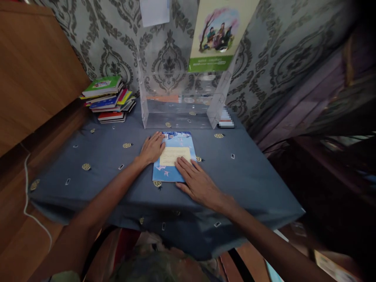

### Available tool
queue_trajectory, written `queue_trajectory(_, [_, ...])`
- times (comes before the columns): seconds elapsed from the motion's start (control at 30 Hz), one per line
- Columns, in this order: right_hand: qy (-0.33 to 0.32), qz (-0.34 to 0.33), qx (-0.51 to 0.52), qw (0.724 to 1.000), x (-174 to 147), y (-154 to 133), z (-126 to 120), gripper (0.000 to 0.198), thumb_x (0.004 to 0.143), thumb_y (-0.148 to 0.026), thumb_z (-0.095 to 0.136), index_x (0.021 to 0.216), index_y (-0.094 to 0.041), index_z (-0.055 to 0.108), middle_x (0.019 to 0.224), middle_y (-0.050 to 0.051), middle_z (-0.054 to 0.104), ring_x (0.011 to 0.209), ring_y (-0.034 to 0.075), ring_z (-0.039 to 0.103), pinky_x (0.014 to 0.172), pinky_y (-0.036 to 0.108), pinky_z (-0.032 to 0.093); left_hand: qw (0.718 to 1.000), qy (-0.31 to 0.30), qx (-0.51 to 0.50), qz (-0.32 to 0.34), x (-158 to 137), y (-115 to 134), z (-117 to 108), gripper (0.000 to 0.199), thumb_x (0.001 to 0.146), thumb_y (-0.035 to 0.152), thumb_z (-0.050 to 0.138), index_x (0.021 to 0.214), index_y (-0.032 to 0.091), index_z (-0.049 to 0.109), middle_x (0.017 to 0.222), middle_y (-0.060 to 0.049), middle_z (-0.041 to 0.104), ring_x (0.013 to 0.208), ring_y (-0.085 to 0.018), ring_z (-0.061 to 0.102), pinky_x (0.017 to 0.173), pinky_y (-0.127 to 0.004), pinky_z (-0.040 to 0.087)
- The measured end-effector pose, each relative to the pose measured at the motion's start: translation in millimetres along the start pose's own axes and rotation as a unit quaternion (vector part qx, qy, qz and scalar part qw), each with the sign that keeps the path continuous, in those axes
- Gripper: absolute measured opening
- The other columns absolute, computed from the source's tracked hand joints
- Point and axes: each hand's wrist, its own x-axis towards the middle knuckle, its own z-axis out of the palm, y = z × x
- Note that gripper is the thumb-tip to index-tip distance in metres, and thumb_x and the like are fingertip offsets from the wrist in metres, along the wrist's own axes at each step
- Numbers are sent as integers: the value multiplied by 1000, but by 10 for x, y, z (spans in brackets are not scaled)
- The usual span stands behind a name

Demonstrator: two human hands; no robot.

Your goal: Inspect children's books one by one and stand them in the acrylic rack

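A blue book (173,156) with a pale yellow text panel lies flat and closed on the cloth-covered table, directly in front of me. My left hand (152,147) rests on its upper left edge, fingers stretched out. Across the lower right part of the cover lies my right hand (198,183), flat, with its fingers extended over the yellow panel. Neither hand grips the book. Just behind the book stands a clear plastic rack (179,117) with transparent side walls.
Several books (105,98) form an uneven stack at the back left. The grey-blue tablecloth (241,176) hangs over the front edge. A green-and-cream calendar (220,35) hangs above the rack. A wooden cabinet (38,70) borders the left side, and a white cable (27,196) runs beside the table.
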Motion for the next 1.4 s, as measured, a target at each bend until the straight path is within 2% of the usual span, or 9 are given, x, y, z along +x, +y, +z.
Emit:
queue_trajectory(0.13, [-9,2,-13,1000,3,-19,-6,69,103,-54,32,159,-13,25,163,15,28,153,29,21,125,53,21,1000,-21,15,7,-162,108,-16,52,102,33,34,148,10,43,160,-17,36,150,-28,30,121,-51,27])
queue_trajectory(0.27, [0,-7,-18,1000,-22,-35,-8,70,103,-55,29,158,-10,27,162,17,29,153,28,21,125,53,22,998,-51,14,43,-587,293,-3,62,103,48,33,153,12,33,164,-17,25,154,-28,20,120,-53,26])
queue_trajectory(0.5, [25,-8,0,1000,-97,-80,50,70,102,-54,36,159,-15,25,162,14,31,152,29,24,125,52,22,992,-44,20,114,-1163,448,-89,74,102,62,28,158,14,22,163,-19,26,154,-29,17,121,-55,24])
queue_trajectory(0.67, [11,-16,23,1000,-115,-66,-47,71,100,-55,40,159,-17,26,162,14,30,151,29,26,124,52,24,988,-40,50,139,-1135,420,-146,77,99,66,31,154,12,30,160,-21,34,152,-31,25,120,-55,26])
queue_trajectory(0.8, [-7,-7,75,997,-29,73,-209,57,105,-46,26,152,-18,41,156,11,45,146,23,39,122,47,31,983,-26,63,173,-1103,417,-145,71,100,63,35,149,12,38,155,-21,42,148,-30,35,119,-50,32])
queue_trajectory(0.87, [-11,-2,96,995,97,203,-250,55,106,-44,22,150,-19,46,153,9,50,144,21,42,121,46,31,978,-20,66,197,-1098,431,-135,67,102,59,35,147,9,41,153,-22,45,146,-29,39,118,-46,34])
queue_trajectory(1.03, [-26,21,97,995,628,671,-210,53,104,-40,31,149,-17,47,157,11,42,150,22,30,124,50,22,973,-12,81,216,-1057,491,-95,69,101,60,36,145,7,43,151,-22,47,144,-30,41,116,-45,39])
queue_trajectory(1.2, [14,101,61,993,1006,1050,-123,50,100,-26,35,147,-16,48,157,12,43,150,24,32,122,53,26,969,-9,118,215,-1003,558,-75,70,99,63,36,142,8,47,147,-22,52,141,-33,45,113,-49,42])
queue_trajectory(1.4, [75,93,38,992,989,1064,0,49,100,-28,36,145,-15,50,154,13,48,145,24,40,121,48,31,942,13,186,279,-1005,582,-81,58,104,50,37,140,6,45,138,-28,57,132,-40,53,104,-54,46])
